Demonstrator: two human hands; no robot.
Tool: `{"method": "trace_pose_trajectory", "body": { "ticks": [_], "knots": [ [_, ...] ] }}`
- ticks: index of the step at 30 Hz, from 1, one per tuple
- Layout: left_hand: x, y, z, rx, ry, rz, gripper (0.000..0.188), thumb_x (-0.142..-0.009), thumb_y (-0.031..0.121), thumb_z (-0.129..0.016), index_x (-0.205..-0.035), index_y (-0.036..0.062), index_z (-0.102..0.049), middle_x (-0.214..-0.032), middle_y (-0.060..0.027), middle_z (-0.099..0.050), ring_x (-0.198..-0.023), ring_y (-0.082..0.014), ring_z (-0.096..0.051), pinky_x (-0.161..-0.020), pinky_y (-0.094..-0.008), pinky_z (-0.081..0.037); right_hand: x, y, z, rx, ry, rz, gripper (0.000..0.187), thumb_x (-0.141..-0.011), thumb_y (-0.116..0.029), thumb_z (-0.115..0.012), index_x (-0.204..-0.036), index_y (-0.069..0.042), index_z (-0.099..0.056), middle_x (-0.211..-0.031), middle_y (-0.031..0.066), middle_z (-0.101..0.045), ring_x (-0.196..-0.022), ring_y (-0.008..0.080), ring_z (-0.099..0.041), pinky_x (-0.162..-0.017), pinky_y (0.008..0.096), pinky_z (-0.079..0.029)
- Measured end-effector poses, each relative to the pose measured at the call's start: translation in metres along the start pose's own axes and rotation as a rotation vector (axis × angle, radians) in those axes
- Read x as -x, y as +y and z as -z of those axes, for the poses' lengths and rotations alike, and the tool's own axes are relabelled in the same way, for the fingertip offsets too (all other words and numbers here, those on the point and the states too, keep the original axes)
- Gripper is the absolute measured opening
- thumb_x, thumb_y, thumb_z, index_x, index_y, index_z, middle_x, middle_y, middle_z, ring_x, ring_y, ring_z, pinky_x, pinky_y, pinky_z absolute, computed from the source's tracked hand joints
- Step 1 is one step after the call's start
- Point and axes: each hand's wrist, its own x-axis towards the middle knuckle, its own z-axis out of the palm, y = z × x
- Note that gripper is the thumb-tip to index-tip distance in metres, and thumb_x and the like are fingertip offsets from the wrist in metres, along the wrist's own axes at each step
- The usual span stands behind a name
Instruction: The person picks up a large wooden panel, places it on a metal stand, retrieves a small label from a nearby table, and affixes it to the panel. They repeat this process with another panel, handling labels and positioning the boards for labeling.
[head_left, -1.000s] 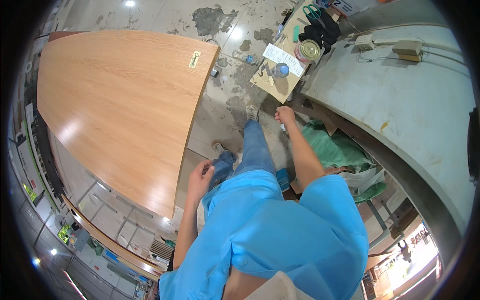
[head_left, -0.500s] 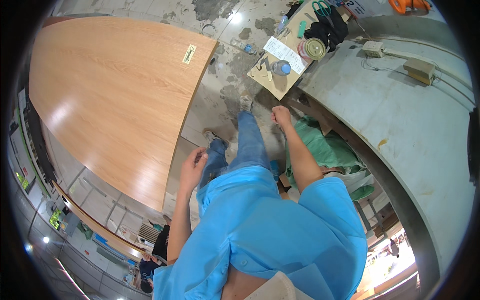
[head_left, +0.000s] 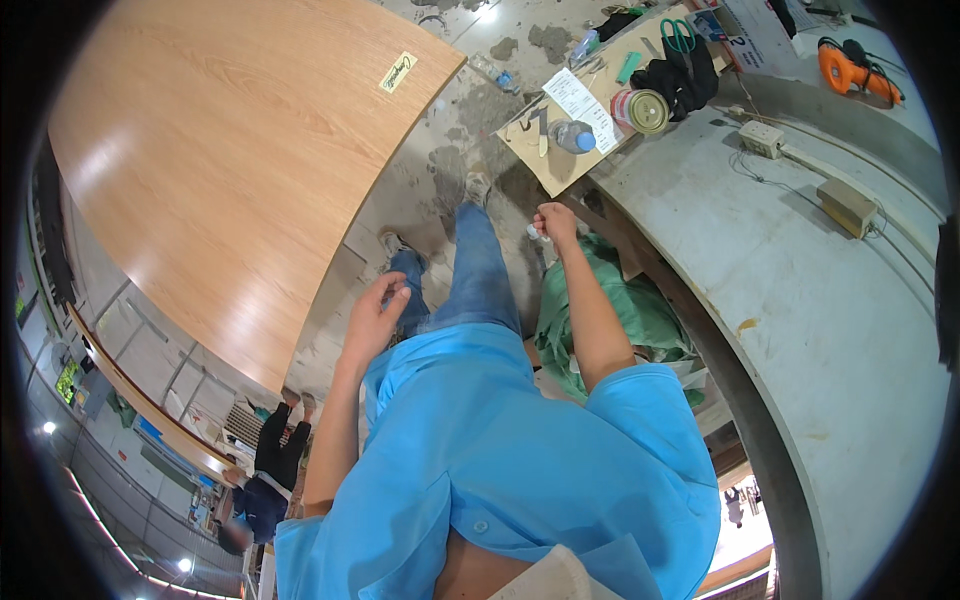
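My left hand (head_left: 377, 314) hangs near my left thigh, its fingers loosely bent and apart, with nothing seen in it. It is close to the edge of a large wood-grain board (head_left: 230, 160) but does not touch it. My right hand (head_left: 558, 222) is closed in front of the near corner of a small worktop (head_left: 520, 150). A small whitish spot shows by its fingers; whether the hand holds it I cannot tell. On the worktop are a clear bottle with a blue cap (head_left: 572, 137), a paper sheet (head_left: 583, 108), a round tin (head_left: 640, 110) and green-handled scissors (head_left: 678, 38).
A long grey bench (head_left: 740, 240) runs along my right, bearing socket boxes (head_left: 846, 208) and an orange power tool (head_left: 858, 75). Green sacking (head_left: 610, 310) bulges below it. A plastic bottle (head_left: 493, 72) lies on the stained floor. Another person (head_left: 270, 480) is at the lower left.
My view has shifted, and the worktop and orange tool now sit further right. My right hand has turned slightly, and the whitish spot by its fingers has come into view. My left hand stays loose.
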Motion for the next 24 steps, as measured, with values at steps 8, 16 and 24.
{"method": "trace_pose_trajectory", "body": {
  "ticks": [8, 16, 24],
  "knots": [
    [-0.001, 0.005, -0.002, -0.024, 0.015, -0.001, 0.038, -0.098, 0.025, -0.062, -0.126, -0.0002, -0.061, -0.113, -0.0189, -0.070, -0.108, -0.0272, -0.068, -0.093, -0.0361, -0.052, -0.005, 0.005, 0.011, -0.003, 0.004, 0.027, 0.018, -0.093, -0.014, -0.060, -0.100, 0.001, -0.068, -0.081, 0.0089, -0.067, -0.062, 0.0150, -0.063, -0.053, 0.0291, -0.051],
    [0.000, 0.003, 0.001, -0.006, 0.028, 0.021, 0.038, -0.098, 0.026, -0.062, -0.126, 0.0006, -0.061, -0.113, -0.0189, -0.069, -0.107, -0.0266, -0.067, -0.092, -0.0358, -0.052, 0.032, -0.039, 0.031, -0.048, 0.324, 0.231, 0.018, -0.093, -0.013, -0.059, -0.097, 0.002, -0.069, -0.074, 0.0079, -0.066, -0.056, 0.0135, -0.060, -0.052, 0.0292, -0.050],
    [-0.010, -0.006, -0.009, 0.005, 0.016, 0.050, 0.037, -0.097, 0.027, -0.063, -0.124, 0.0011, -0.063, -0.111, -0.0177, -0.070, -0.105, -0.0254, -0.067, -0.090, -0.0349, -0.052, 0.025, -0.255, 0.055, 0.218, 0.282, 1.049, 0.027, -0.093, -0.020, -0.069, -0.106, 0.003, -0.068, -0.089, 0.0065, -0.068, -0.083, 0.0114, -0.063, -0.073, 0.0263, -0.050]
  ]
}}
